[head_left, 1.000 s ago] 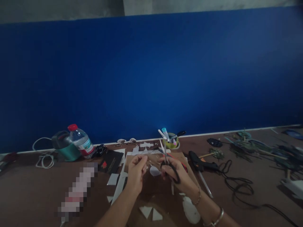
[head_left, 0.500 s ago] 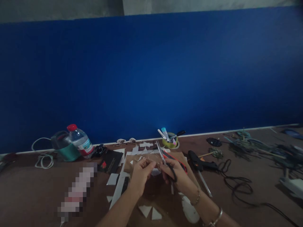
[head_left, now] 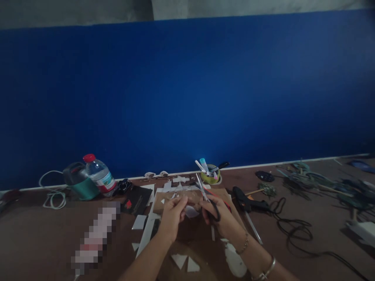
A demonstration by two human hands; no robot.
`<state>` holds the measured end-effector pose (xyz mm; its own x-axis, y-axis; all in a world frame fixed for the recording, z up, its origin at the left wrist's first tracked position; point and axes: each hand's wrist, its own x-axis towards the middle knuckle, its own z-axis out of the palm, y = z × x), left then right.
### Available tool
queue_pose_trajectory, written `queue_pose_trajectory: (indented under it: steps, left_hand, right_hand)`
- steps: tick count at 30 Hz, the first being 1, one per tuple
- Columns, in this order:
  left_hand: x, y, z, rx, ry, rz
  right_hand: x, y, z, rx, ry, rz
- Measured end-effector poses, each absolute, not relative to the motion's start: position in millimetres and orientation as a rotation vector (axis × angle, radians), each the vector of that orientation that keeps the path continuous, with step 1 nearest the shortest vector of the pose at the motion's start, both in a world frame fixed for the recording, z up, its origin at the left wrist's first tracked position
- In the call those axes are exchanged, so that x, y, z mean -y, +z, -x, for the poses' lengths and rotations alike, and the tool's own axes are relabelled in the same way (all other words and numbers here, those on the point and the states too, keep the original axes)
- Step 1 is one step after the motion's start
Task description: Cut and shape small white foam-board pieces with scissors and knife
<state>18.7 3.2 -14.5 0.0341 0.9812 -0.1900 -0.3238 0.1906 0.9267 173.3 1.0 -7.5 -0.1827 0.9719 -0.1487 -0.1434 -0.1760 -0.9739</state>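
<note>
My left hand (head_left: pixel 172 216) is closed in a pinch on a small brown cardboard piece (head_left: pixel 191 196) held above the table. Close beside it on the right, my right hand (head_left: pixel 219 217) grips black-handled scissors (head_left: pixel 208 199), blades pointing up and away over the cardboard. The hands nearly touch. Below them lie a brown cardboard sheet (head_left: pixel 202 234) and white paper scraps (head_left: pixel 179 260).
A black glue gun (head_left: pixel 247 201) with its cable (head_left: pixel 295 230) lies to the right. A water bottle (head_left: pixel 99 175) and a green container (head_left: pixel 80 181) stand at the back left. A yellow-green cup (head_left: pixel 211 174) of pens sits behind the hands. Green tangled items (head_left: pixel 322 183) crowd the far right.
My hands have drawn closer together. The scissors tilted a little, and my left hand shifted right toward them.
</note>
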Motion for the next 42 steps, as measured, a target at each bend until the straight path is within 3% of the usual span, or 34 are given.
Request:
queue_pose_trajectory:
  steps: [14, 25, 42]
  left_hand:
    - [-4.4, -15.5, -18.4, -1.039, 1.238, -0.762]
    - [-4.7, -3.8, -16.0, -0.755, 1.23, -0.451]
    - [5.0, -0.7, -30.1, -0.559, 1.238, -0.298]
  right_hand:
    - [-0.8, -3.5, -172.1, 1.071, 1.487, 1.157]
    - [-0.7, -4.8, -171.1, 0.991, 1.436, 1.138]
    - [10.8, -8.4, -155.0, 1.32, 1.304, 1.16]
